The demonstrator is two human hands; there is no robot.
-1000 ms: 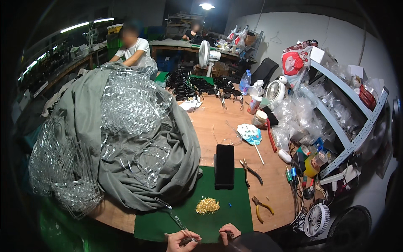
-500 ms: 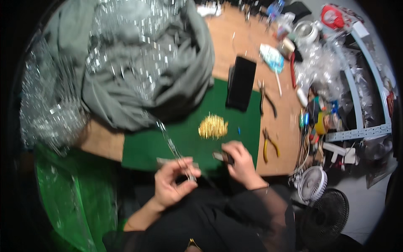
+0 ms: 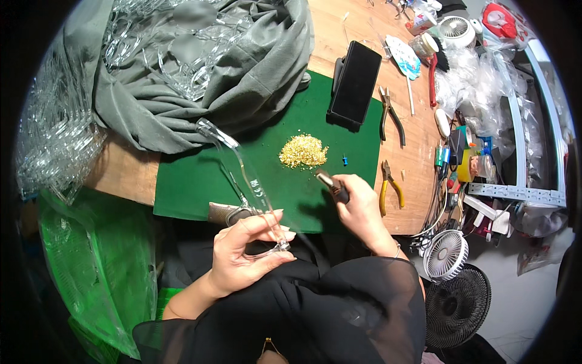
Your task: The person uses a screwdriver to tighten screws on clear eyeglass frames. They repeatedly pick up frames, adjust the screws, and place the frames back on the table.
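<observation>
Biggest thing on my feed is the grey cloth (image 3: 200, 73) bunched over the top left of the wooden table (image 3: 418, 176), with a heap of clear plastic pieces (image 3: 182, 42) lying in its folds and more spilling off the left edge. Below that, a green bag (image 3: 97, 267) hangs beside the table's near-left corner. The green mat (image 3: 200, 176) covers the near middle of the table.

On the mat's far right corner stands a black phone (image 3: 354, 82), propped up. Beside it on the bare wood lie dark pliers (image 3: 391, 115), and yellow-handled pliers (image 3: 390, 185) sit nearer the edge. Two small fans (image 3: 445, 255) are down by the floor on the right.

Now the hands. The left hand (image 3: 248, 252) has thumb and fingertips pinched together on the near end of a long clear plastic piece (image 3: 242, 173), which slants up across the mat toward the cloth. The right hand (image 3: 361, 206) is closed around a small dark-handled tool (image 3: 333, 185), tip pointing at the little pile of gold bits (image 3: 303, 151) just beyond it on the mat. A tiny blue bit (image 3: 344, 161) sits right of the pile.
</observation>
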